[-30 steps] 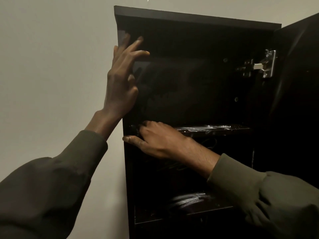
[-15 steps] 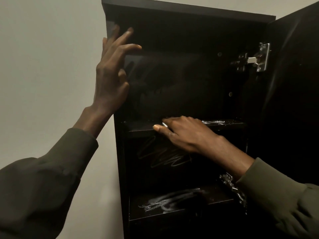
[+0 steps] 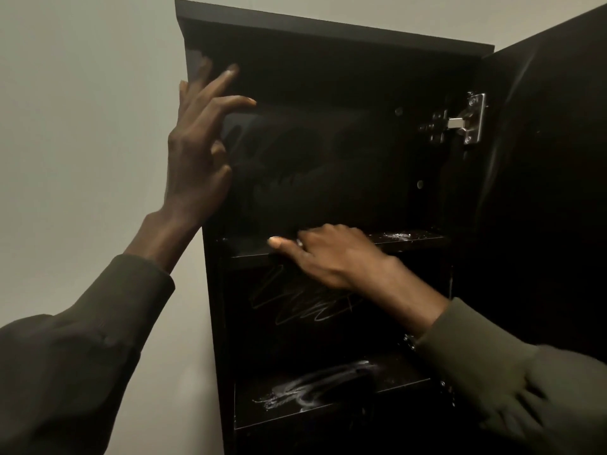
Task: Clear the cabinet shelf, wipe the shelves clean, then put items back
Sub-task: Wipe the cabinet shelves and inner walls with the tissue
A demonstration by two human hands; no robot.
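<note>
Nearest to me, two dark olive sleeves (image 3: 82, 356) reach up toward a black cabinet (image 3: 328, 34) against a pale wall (image 3: 82, 126). My right hand (image 3: 331, 254) lies palm down on the front edge of the upper shelf (image 3: 414, 239), thumb stretched left along the lip and the other fingers curled over something small and pale near the knuckles; I cannot tell what it is or whether it is gripped. My left hand (image 3: 197, 152) is raised higher, fingers spread and straight, pressed flat against the cabinet's left side panel and holding nothing. Below the right wrist, the back panel carries a chalky scribble (image 3: 305, 303), and the lower shelf (image 3: 400, 382) shows white smears (image 3: 315, 385). Farther in, white specks (image 3: 399, 235) sit on the upper shelf to the right of my hand. Beyond, a metal hinge (image 3: 460, 121) joins the open door (image 3: 558, 159).
</note>
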